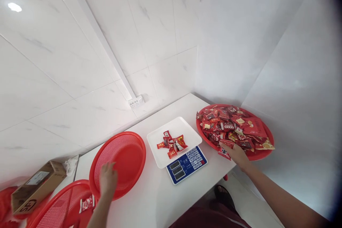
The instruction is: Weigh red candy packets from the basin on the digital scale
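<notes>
My left hand (107, 179) rests on the near rim of an empty red mesh basket (125, 149), fingers curled over the edge. My right hand (236, 154) reaches to the near edge of a red tray (263, 155) heaped with red-wrapped candies (229, 124); its fingers pinch a red packet (223, 153). Between the two stands a blue-faced scale (187, 164) with a white pan (184, 124), and several red candy packets (172, 143) lie on that pan.
A second red mesh basket (57, 208) at the lower left holds one red-and-white packet (87, 203). A cardboard box (36, 187) sits left of it. A wall socket (135, 102) is behind the white table (160, 199). My foot in a sandal (223, 194) shows below the table edge.
</notes>
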A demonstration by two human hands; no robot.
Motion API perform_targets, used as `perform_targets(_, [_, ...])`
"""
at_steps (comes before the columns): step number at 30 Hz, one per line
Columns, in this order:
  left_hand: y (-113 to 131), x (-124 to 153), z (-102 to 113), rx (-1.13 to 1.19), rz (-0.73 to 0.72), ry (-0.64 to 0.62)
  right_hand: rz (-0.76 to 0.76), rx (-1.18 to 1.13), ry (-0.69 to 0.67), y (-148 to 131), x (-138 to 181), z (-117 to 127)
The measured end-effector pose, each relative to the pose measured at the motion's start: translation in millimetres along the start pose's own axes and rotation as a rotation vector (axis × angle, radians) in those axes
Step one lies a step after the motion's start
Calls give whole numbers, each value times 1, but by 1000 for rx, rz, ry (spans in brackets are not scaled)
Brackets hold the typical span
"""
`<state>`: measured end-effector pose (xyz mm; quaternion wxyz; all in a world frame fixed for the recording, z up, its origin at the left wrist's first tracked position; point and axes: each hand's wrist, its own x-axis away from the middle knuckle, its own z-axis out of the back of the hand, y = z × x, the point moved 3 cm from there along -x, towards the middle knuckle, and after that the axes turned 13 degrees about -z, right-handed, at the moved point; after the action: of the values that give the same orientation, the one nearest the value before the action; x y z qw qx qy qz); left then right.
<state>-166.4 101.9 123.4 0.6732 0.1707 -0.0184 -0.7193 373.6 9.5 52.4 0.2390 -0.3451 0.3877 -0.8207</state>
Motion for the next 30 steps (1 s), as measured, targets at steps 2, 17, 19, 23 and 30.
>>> perform_targets(2, [59, -5, -36, 68, -168, -122, 17, 11, 3, 1, -2, 0])
perform_targets(17, [210, -15, -129, 129, -447, -395, 98, -27, -125, 2, 0, 6])
perform_targets(19, [212, -14, -129, 156, -427, -386, 96, -51, -126, 4, -2, 6])
perform_targets(23, [214, -11, -132, 257, -333, -320, 85, -58, -131, 8, -4, 6])
perform_targets(30, [173, -28, -104, 399, -34, -47, 89, -38, -123, 3, 2, 6])
